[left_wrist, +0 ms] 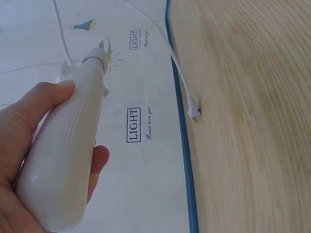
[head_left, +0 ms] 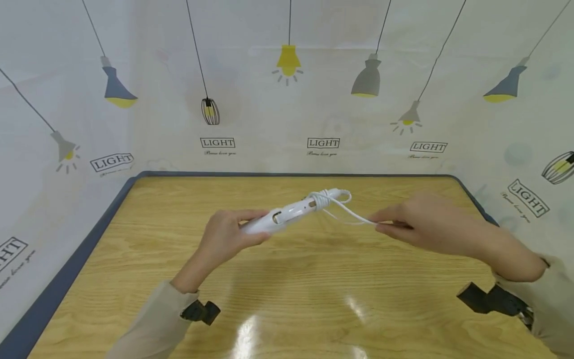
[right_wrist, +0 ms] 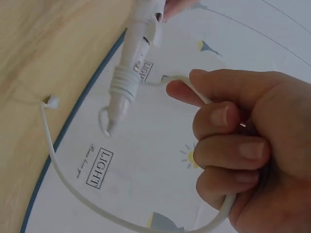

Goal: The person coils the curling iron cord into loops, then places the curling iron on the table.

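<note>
A white, elongated corded appliance [head_left: 287,213] is held above the table, its kind not clear. My left hand [head_left: 221,232] grips its thick, rounded end, the thumb along the smooth body [left_wrist: 60,145]. White cord [right_wrist: 124,83] is wound in several turns round the narrow end, where a small loop sticks out. Off to the right, my right hand [head_left: 421,219] pinches a stretch of the cord [head_left: 354,215] between thumb and forefinger. In the right wrist view its other fingers [right_wrist: 231,145] are curled, and cord comes out below them. The cord runs on to a plug [left_wrist: 193,109].
A wood-grain table [head_left: 287,299] with a dark blue edge [head_left: 291,174] lies beneath both hands. Pale sheeting [head_left: 251,109] printed with lamps and the word LIGHT stands round its back and sides. Black devices [head_left: 200,311] are strapped at both wrists.
</note>
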`<state>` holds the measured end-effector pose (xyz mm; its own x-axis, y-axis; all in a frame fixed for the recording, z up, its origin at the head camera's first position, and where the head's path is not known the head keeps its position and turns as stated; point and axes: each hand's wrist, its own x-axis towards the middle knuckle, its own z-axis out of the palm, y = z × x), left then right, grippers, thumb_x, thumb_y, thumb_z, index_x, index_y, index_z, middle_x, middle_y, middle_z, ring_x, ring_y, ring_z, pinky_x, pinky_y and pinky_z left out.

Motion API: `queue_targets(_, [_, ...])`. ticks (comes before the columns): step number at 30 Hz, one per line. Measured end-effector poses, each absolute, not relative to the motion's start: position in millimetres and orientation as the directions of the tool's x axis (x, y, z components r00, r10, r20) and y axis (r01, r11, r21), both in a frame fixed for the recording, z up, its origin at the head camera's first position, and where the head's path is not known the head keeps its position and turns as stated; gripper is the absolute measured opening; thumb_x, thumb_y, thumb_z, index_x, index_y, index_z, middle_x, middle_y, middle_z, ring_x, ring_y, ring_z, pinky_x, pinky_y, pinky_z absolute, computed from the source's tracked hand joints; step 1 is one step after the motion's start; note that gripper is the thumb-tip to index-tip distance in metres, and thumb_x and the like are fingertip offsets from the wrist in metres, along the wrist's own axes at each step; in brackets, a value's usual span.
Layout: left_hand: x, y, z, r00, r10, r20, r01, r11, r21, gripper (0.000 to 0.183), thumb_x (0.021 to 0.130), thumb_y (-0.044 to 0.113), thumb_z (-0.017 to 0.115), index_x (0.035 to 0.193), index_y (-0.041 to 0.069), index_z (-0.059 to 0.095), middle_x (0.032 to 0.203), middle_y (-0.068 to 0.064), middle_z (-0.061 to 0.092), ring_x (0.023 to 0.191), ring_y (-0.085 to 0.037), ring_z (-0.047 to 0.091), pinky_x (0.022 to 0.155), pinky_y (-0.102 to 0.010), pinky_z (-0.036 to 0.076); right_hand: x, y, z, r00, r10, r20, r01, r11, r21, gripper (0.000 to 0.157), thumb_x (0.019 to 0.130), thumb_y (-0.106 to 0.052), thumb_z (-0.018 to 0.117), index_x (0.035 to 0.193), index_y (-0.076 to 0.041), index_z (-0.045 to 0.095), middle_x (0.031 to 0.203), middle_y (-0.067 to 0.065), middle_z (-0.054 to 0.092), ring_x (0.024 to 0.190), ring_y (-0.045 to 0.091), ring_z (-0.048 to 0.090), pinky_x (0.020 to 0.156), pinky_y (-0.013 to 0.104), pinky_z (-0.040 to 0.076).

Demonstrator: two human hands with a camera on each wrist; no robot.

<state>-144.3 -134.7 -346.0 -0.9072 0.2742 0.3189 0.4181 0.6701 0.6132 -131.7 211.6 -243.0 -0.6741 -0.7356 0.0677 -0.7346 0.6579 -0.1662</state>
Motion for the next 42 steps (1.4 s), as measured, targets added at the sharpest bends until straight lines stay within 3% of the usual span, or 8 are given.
queue_targets(6, [-142.9,-132.7,-340.9,-0.912,0.208,0.354,0.394,0.688,0.610,0.043,0.067,0.028,0.082,0.106,0.014,0.071,0.085,-0.009,0.070,0.048,-0.009,0.047,0.043,-0.026,0.040,-114.9,199.2,-269.0,-0.705,-0.702,0.099,-0.701,0.668,-0.248,0.026,0.092,-0.020,0.056,0.114,-0.009,0.066,0.076,-0.011,0.066,0.051,-0.006,0.041,0.047,0.019,0.038])
queue_targets(12, [-145.0,-130.4,-343.6,-0.922,0.185,0.341,0.375,0.654,0.658,0.041,0.068,0.025,0.081,0.106,0.013,0.071,0.093,-0.009,0.069,0.052,-0.011,0.051,0.044,-0.026,0.042,-104.5,189.6,-297.2,-0.669,-0.712,0.213,-0.737,0.597,-0.318,0.026,0.089,-0.010,0.059,0.113,-0.003,0.066,0.091,0.004,0.069,0.054,-0.005,0.043,0.050,0.018,0.040])
queue_targets(15, [-144.3,-130.8,-344.2,-0.932,0.163,0.323,0.349,0.634,0.690,0.042,0.068,0.024,0.081,0.107,0.013,0.070,0.097,-0.009,0.069,0.054,-0.012,0.053,0.044,-0.026,0.043,-102.8,188.5,-305.5,-0.724,-0.662,0.193,-0.676,0.625,-0.390,0.027,0.089,-0.010,0.059,0.115,-0.003,0.064,0.073,-0.004,0.066,0.050,-0.004,0.036,0.046,0.018,0.037])
queue_targets(18, [-142.7,-132.3,-342.3,-0.954,0.128,0.273,0.296,0.564,0.771,0.041,0.070,0.023,0.081,0.108,0.013,0.070,0.101,-0.009,0.067,0.055,-0.013,0.057,0.043,-0.027,0.045,-105.3,191.3,-312.0,-0.802,-0.584,0.129,-0.559,0.654,-0.509,0.028,0.091,-0.012,0.057,0.117,-0.003,0.063,0.056,-0.012,0.048,0.044,-0.002,0.028,0.041,0.019,0.032])
queue_targets(22, [-141.6,-134.3,-337.1,-0.970,0.109,0.215,0.241,0.410,0.879,0.040,0.071,0.022,0.080,0.109,0.014,0.069,0.106,-0.009,0.066,0.067,-0.016,0.064,0.049,-0.030,0.050,-112.8,194.4,-325.8,-0.836,-0.539,0.098,-0.463,0.599,-0.653,0.030,0.093,-0.013,0.055,0.119,0.000,0.060,0.055,-0.011,0.045,0.043,0.001,0.031,0.038,0.021,0.032])
queue_targets(33, [-135.7,-133.4,-324.3,-0.955,0.242,0.170,0.212,0.162,0.964,0.039,0.072,0.014,0.079,0.109,0.008,0.069,0.105,-0.008,0.066,0.066,-0.026,0.065,0.057,-0.035,0.052,-150.5,195.6,-372.9,-0.813,-0.543,0.210,-0.415,0.288,-0.863,0.026,0.089,0.000,0.055,0.113,0.008,0.061,0.072,0.000,0.064,0.045,0.017,0.045,0.041,0.027,0.042])
queue_targets(38, [-130.9,-130.2,-322.7,-0.925,0.347,0.153,0.188,0.067,0.980,0.038,0.074,0.006,0.076,0.110,0.002,0.067,0.105,-0.011,0.066,0.066,-0.027,0.065,0.058,-0.035,0.053,-169.7,187.3,-383.2,-0.784,-0.549,0.289,-0.440,0.164,-0.883,0.031,0.088,0.008,0.053,0.111,-0.008,0.067,0.094,-0.012,0.068,0.044,0.011,0.039,0.038,0.025,0.034])
queue_targets(42, [-127.0,-130.3,-322.0,-0.896,0.422,0.137,0.163,0.026,0.986,0.040,0.073,0.003,0.075,0.111,-0.001,0.065,0.105,-0.013,0.066,0.070,-0.025,0.065,0.061,-0.035,0.053,-183.8,182.7,-386.0,-0.759,-0.555,0.340,-0.461,0.090,-0.883,0.024,0.089,0.002,0.055,0.105,-0.008,0.070,0.080,0.002,0.068,0.042,0.016,0.035,0.037,0.029,0.031])
